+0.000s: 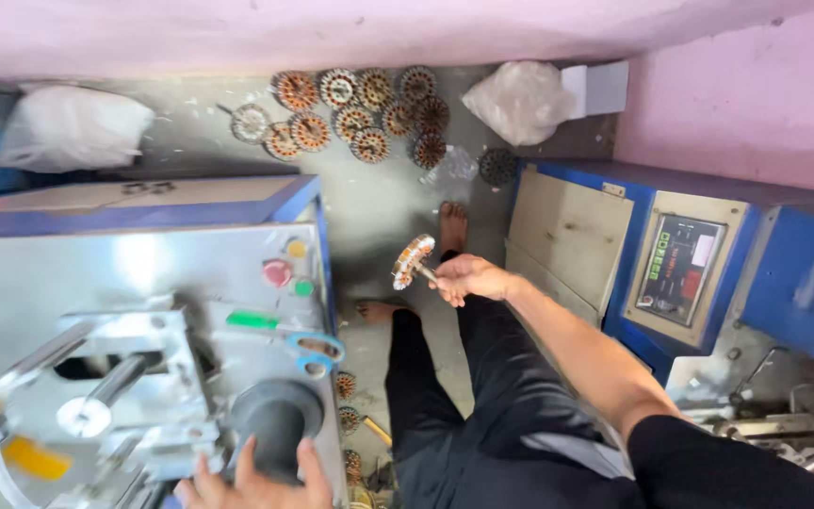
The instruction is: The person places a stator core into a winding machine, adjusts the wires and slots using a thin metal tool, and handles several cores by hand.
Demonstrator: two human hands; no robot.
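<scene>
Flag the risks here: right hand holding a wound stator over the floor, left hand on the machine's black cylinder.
1. The right hand holds the wound stator in mid-air above bare feet; a slip could hurt toes or bend the windings.
2. The left hand grips the black cylinder near the machine's spindle; fingers may get caught if it turns.
3. Scissors lie loose on the machine top and might slide off.

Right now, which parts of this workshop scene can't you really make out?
- Left hand: cut off by the bottom edge, on a dark round knob.
- Machine parts at lower left: motion-blurred.
- Control panel screen: too small to make out.
- Wound ring in the right hand: its winding detail is too small.
</scene>
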